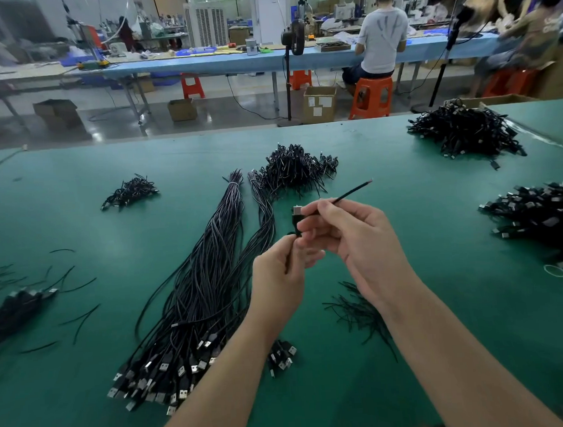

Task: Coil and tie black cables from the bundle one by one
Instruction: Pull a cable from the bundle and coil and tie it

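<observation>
Both hands are raised over the green table (441,303): the left hand (278,280) pinches a black cable (354,191) low down, while the right hand (350,236) grips it near its USB plug, fingers curled, the free end poking up and to the right. Below lies the long uncoiled bundle (205,282), plugs toward the person. Loose ties (360,310) sit under the right wrist. Coiled piles (295,168) rest farther back and on both sides. Cardboard boxes (319,103) stand on the floor beyond; I cannot tell their contents.
</observation>
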`<control>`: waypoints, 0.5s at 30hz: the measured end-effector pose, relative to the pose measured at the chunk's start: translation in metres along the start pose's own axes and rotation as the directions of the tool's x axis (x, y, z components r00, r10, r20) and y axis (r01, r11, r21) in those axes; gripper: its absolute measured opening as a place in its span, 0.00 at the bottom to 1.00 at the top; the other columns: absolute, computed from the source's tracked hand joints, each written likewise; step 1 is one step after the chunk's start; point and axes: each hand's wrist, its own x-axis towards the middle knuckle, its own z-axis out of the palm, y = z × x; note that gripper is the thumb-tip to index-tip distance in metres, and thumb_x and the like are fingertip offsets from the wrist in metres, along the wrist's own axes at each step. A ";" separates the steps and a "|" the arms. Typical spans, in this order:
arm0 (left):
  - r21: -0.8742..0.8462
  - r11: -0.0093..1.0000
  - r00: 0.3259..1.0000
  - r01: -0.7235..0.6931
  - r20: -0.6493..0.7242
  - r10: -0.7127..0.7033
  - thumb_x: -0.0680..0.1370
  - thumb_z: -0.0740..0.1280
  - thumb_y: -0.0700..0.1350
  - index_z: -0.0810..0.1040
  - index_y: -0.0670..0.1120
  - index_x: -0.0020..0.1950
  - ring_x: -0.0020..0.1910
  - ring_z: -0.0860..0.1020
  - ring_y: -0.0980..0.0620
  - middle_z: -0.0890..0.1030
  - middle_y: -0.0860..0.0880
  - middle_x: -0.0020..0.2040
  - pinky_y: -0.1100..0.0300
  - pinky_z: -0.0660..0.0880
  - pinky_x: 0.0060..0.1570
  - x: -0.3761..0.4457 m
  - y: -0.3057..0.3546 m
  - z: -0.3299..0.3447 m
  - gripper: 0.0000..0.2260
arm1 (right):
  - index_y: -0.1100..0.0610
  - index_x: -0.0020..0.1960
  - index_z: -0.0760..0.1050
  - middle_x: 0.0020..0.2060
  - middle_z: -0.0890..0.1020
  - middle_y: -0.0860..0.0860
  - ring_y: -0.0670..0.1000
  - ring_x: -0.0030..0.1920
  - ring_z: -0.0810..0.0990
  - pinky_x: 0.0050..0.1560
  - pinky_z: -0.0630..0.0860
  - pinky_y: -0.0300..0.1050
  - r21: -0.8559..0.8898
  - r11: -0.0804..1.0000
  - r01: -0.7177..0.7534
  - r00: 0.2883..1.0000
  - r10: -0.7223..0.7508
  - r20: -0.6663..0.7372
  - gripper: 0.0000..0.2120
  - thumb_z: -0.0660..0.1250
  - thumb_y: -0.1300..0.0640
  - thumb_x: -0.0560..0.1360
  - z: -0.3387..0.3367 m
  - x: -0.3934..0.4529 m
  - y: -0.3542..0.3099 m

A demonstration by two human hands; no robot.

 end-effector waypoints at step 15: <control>-0.660 0.738 0.876 0.139 -0.266 -0.403 0.86 0.58 0.40 0.77 0.35 0.55 0.48 0.86 0.40 0.86 0.39 0.50 0.57 0.82 0.43 0.021 0.025 -0.002 0.11 | 0.63 0.53 0.74 0.45 0.85 0.64 0.55 0.37 0.85 0.39 0.83 0.47 0.439 0.798 -0.413 0.892 0.451 0.020 0.03 0.63 0.67 0.79 -0.005 -0.022 0.065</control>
